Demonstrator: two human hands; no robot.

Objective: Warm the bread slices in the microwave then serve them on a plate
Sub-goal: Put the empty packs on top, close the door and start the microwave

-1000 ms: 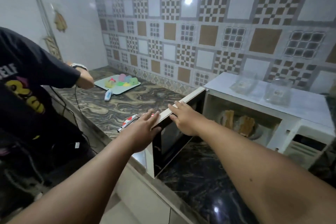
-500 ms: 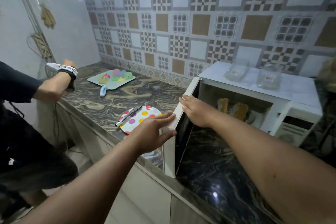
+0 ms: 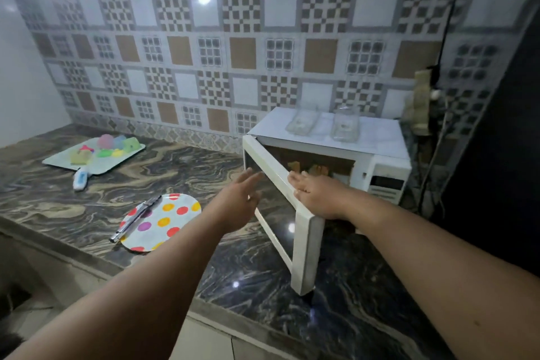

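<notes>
Hands [image 3: 317,196] on microwave door [image 3: 295,231]

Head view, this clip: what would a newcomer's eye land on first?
The white microwave against the tiled wall, its door swung half open with the right hand gripping the door's top edge and the left hand open in front of it. Brown bread slices show inside. Left of it, a round polka-dot plate lies on the marbled counter.
</notes>
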